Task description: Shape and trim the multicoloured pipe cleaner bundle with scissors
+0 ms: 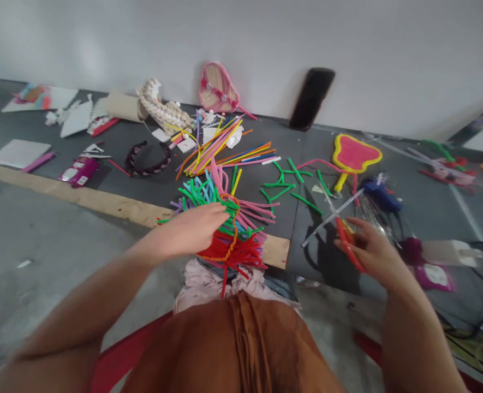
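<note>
A colourful bunch of cut pipe cleaners (235, 248), mostly green, pink and red with an orange twisted strand across it, lies at the table's front edge and over my lap. My left hand (196, 225) is closed over the green pipe cleaners (198, 191) at its left side. The thumb is hidden beneath the hand. To the right, my right hand (368, 245) grips the red handles of scissors (350, 244), held above the table. Thin clear sticks (321, 229) cross near the blades. Loose green pipe cleaner pieces (280, 191) are scattered between my hands.
Long pipe cleaners (220, 147) lie behind the bunch. A black phone (312, 98) leans on the wall. A pink and yellow fan-shaped piece (356, 154), a blue glue gun (382, 195), a braided headband (148, 158) and a purple packet (79, 170) occupy the grey table (261, 131).
</note>
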`<action>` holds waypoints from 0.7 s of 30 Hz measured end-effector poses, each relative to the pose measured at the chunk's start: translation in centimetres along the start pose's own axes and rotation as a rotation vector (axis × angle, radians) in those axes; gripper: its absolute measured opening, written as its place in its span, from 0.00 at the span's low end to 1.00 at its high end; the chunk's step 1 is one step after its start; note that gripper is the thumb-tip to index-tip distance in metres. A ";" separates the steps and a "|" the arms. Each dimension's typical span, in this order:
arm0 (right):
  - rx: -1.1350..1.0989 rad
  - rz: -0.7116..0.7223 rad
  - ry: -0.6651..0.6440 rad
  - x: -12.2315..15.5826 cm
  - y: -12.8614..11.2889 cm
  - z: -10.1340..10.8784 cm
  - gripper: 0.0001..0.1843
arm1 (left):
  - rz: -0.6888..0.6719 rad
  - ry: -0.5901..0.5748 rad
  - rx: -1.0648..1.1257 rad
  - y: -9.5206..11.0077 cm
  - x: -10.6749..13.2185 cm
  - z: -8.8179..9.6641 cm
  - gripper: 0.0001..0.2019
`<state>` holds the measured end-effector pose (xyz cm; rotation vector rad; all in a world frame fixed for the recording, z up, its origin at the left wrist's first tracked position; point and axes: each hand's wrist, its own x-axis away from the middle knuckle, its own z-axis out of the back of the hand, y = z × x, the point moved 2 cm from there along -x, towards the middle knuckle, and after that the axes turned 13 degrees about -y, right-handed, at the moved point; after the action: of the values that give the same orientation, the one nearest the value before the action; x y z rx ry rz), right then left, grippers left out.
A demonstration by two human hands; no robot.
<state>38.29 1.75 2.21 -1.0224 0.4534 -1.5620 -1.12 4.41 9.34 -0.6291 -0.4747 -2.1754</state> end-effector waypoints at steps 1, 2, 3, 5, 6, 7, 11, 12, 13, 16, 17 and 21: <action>-0.096 -0.014 -0.028 0.3 -0.2 -0.1 0.40 | 0.078 0.051 0.015 0.8 -1.0 0.1 0.28; -0.176 -0.022 -0.043 0.6 -0.5 -0.3 0.42 | 0.154 0.089 0.019 1.5 -2.0 -0.1 0.27; -0.238 -0.013 -0.040 1.0 -0.9 -0.4 0.43 | 0.245 0.122 0.026 2.2 -3.0 -0.5 0.27; -0.314 0.031 0.013 1.7 -1.8 -0.7 0.40 | 0.407 0.139 0.075 2.9 -4.6 -2.0 0.36; -0.336 0.042 0.038 2.1 -2.2 -0.9 0.37 | 0.444 0.137 0.092 3.0 -5.1 -3.0 0.42; -0.349 0.042 0.051 2.4 -2.6 -1.0 0.35 | 0.453 0.138 0.100 2.9 -5.4 -3.8 0.45; -0.331 0.062 0.060 2.9 -3.4 -1.4 0.27 | 0.398 0.120 0.105 2.0 -5.5 -5.7 0.49; -0.314 0.091 0.050 2.7 -3.5 -1.4 0.27 | 0.394 0.100 0.111 1.8 -5.5 -5.7 0.50; -0.292 0.129 0.042 2.4 -3.5 -1.5 0.28 | 0.394 0.081 0.115 1.7 -5.5 -5.6 0.50; -0.128 0.229 0.028 0.6 -3.8 -2.0 0.35 | 0.392 0.066 0.108 1.9 -5.3 -5.1 0.49; -0.022 0.252 0.037 -0.1 -4.0 -2.3 0.36 | 0.391 0.068 0.102 2.0 -5.1 -5.1 0.49; 0.457 0.344 -0.090 -2.2 -5.7 -4.1 0.32 | 0.296 0.063 0.036 1.3 -3.2 -5.3 0.48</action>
<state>31.48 4.33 3.48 -0.6197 0.1812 -1.2272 0.20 2.76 3.40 -0.5701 -0.3618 -1.8963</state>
